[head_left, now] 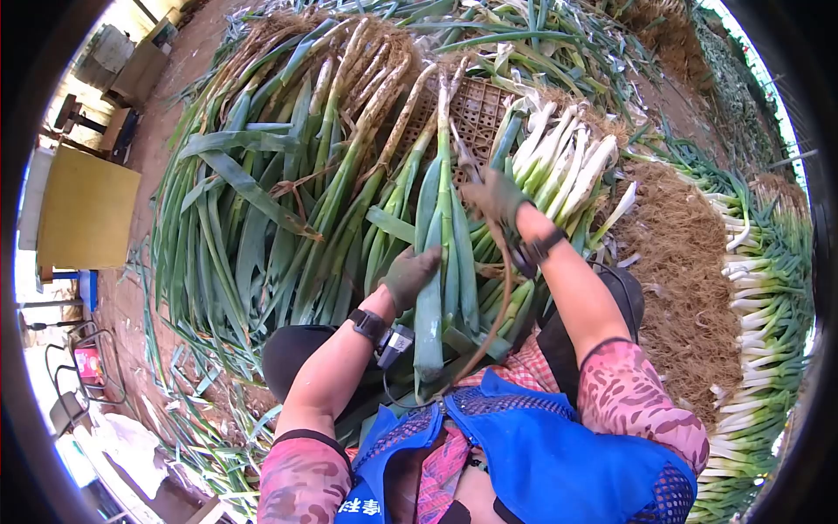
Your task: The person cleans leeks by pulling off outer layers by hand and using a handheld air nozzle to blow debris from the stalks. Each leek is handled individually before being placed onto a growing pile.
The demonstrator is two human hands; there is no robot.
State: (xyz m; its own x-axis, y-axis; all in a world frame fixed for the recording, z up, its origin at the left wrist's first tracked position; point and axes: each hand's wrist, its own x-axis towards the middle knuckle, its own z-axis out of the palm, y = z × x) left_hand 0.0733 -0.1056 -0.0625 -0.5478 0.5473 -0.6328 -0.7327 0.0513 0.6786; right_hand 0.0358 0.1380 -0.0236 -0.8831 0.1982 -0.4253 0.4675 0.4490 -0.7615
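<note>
Long green leeks [447, 210] lie in front of me with their roots pointing away. My left hand [410, 278], in a dark glove, is closed around their leaves. My right hand [496, 199], also gloved, holds a thin tool [463, 150] with a hose [507, 288] running from it down to my lap; the tool's tip is beside the stalks. Unpeeled leeks with muddy roots [349, 113] are heaped to the left. Peeled white leeks [567, 162] lie to the right of my right hand. Beneath the stalks shows a brown plastic crate [476, 113].
A pile of cut roots [672, 262] covers the ground at my right, beside a long row of white leeks [749, 323]. Leaf scraps [205, 410] litter the floor at left. A yellow board [87, 210] and a metal chair [83, 367] stand at the far left.
</note>
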